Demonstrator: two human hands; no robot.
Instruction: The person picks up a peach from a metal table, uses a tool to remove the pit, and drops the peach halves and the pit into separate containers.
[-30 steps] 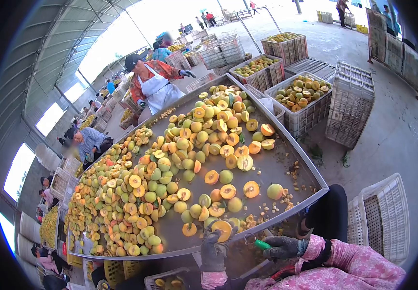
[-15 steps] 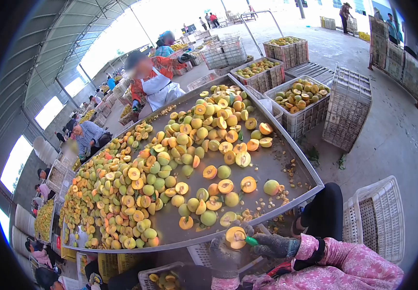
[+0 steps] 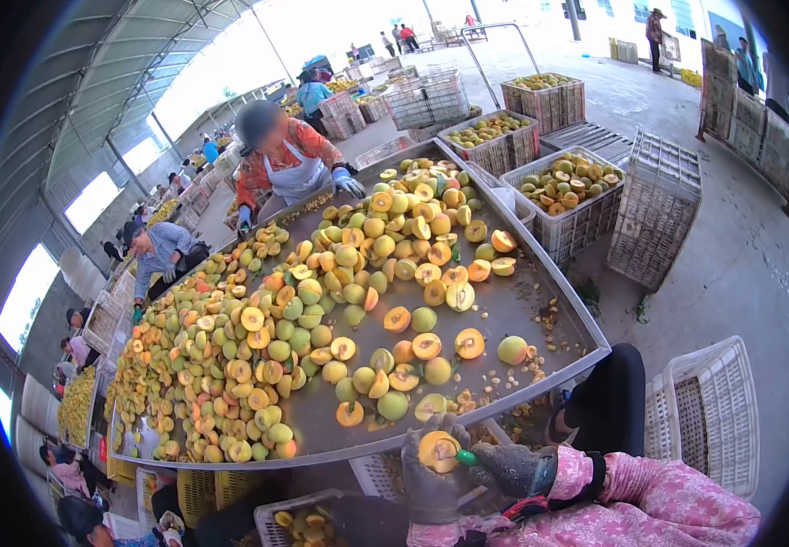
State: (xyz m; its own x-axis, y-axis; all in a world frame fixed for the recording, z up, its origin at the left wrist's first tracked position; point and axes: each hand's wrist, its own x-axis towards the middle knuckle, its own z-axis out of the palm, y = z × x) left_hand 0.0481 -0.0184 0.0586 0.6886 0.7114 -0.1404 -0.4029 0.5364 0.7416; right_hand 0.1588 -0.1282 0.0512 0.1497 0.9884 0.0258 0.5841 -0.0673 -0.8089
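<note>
My left hand (image 3: 429,488), in a dirty grey glove, holds a peach half (image 3: 438,450) with its orange cut face up, just below the near table edge. My right hand (image 3: 515,469), gloved too, is closed round a small tool with a green handle (image 3: 467,458). The tool's tip meets the cut face; its working end cannot be made out. Beyond my hands, a metal-rimmed table (image 3: 513,401) bears a heap of whole and halved peaches (image 3: 257,351), with loose pits (image 3: 495,383) scattered near me.
A white crate (image 3: 745,428) stands at my right. Crates of peaches (image 3: 566,187) line the far right side. A co-worker in an orange top (image 3: 308,141) leans over the far edge; another in a checked shirt (image 3: 162,251) works at the left. Below the table sits a crate (image 3: 308,510) holding fruit.
The peach half and both my hands have shifted slightly left. The co-worker in orange has turned toward the table, one gloved hand now reaching to the fruit.
</note>
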